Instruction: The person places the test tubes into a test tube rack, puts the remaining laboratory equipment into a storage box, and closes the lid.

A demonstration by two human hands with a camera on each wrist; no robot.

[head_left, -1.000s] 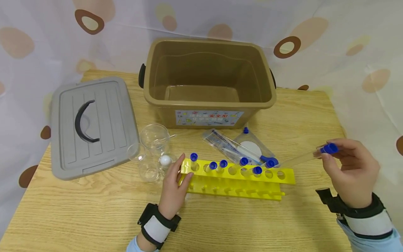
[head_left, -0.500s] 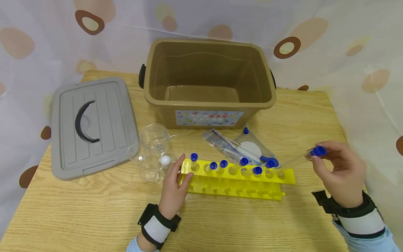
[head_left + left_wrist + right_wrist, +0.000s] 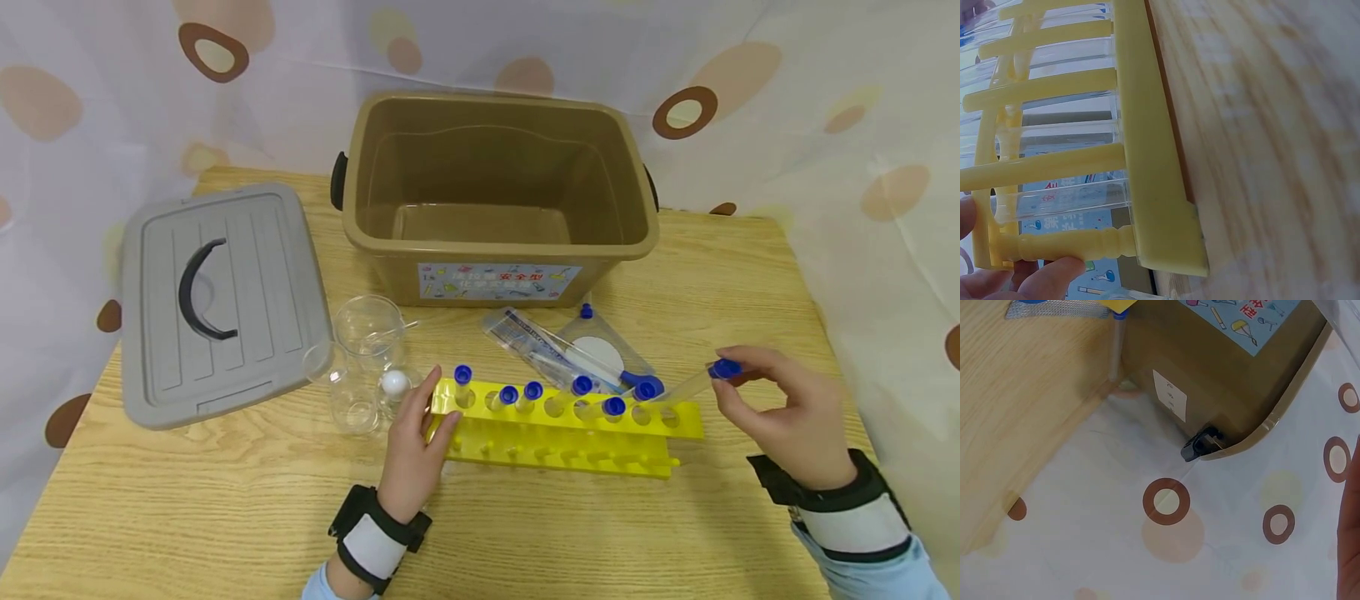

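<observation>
My left hand (image 3: 412, 454) grips the left end of a yellow test tube rack (image 3: 570, 454), thumb in front. In the left wrist view, its fingers (image 3: 1054, 281) lie at the end post of the rack (image 3: 1160, 206). Several clear tubes with blue caps stand in the rack's holes. Between thumb and fingers, my right hand (image 3: 795, 412) pinches a blue-capped test tube (image 3: 688, 387) near its cap. That tube slants down leftward, its lower end at the rack's right-hand holes; whether it has entered one I cannot tell. The right wrist view shows only an edge of the hand (image 3: 1350, 531).
Behind the rack stands a brown bin (image 3: 498, 250) with a grey lid (image 3: 255, 292) lying to its left. Clear beakers (image 3: 367, 329) and a small container with a white ball (image 3: 393, 382) sit left of the rack. Bagged tools (image 3: 525, 337) lie between rack and bin.
My right hand has moved left with the test tube, bringing its cap closer to the rack's right end. The left hand and the rack have stayed in place.
</observation>
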